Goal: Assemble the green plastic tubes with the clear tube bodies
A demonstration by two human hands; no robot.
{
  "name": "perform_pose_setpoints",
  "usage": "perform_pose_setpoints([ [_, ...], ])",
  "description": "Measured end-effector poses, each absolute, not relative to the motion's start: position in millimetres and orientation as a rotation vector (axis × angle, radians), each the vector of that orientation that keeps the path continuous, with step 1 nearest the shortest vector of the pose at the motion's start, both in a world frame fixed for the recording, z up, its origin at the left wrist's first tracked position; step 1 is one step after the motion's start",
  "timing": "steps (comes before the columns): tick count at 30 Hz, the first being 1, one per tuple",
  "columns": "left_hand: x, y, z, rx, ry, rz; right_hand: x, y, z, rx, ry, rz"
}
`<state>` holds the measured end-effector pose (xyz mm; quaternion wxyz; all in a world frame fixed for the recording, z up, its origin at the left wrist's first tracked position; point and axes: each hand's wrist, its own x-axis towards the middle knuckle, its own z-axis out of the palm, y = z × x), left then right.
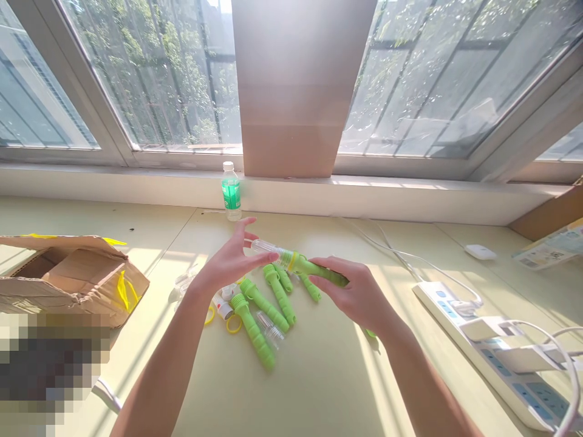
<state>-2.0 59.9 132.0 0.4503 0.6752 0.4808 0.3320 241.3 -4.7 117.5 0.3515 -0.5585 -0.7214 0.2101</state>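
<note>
My right hand (357, 291) is closed round the green handle of a plastic tool (304, 265) held above the table. A clear cap (265, 247) with a yellow ring sits at the tool's far end. The fingers of my left hand (232, 258) pinch that clear cap. Below my hands, several more green handles (259, 309) lie in a loose pile on the pale table, with clear caps (269, 328), yellow rings (234, 325) and small white parts (222, 306) among them.
An open cardboard box (68, 273) stands at the left. A small bottle with a green label (231, 193) stands by the window sill. White power strips (496, 349) with cables and plugged adapters run along the right. A cardboard panel (296, 91) leans against the window.
</note>
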Motion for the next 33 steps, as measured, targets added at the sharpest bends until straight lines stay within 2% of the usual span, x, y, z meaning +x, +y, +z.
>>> perform_pose_setpoints([
  [5,2.4,61.4,132.5,1.59,1.051,0.745,240.8,-4.5,116.1,-1.468,-1.89,0.533],
  [9,1.9,61.1,134.6,1.568,0.886,0.826,241.7,-5.9,116.7,-1.465,-1.927,0.569],
  [16,-0.1,59.6,137.6,1.675,0.822,0.869,245.7,-10.3,123.9,-1.44,-1.956,0.837],
  [19,2.5,58.2,138.7,1.666,0.862,0.876,245.2,-8.8,120.1,-1.427,-1.927,0.585],
  [24,14.9,60.0,130.0,1.538,1.115,0.876,238.4,-5.0,105.5,-1.308,-2.092,-0.135],
  [27,22.5,63.7,122.6,1.52,1.246,1.089,230.8,-7.3,98.6,-1.278,-2.173,-0.262],
  [30,22.3,65.3,120.5,1.602,1.28,1.282,221.9,-10.9,96.8,-1.338,-2.144,-0.004],
  [33,14.5,63.4,123.8,1.766,1.233,1.329,216.1,-11.6,101.0,-1.351,-1.971,0.708],
])
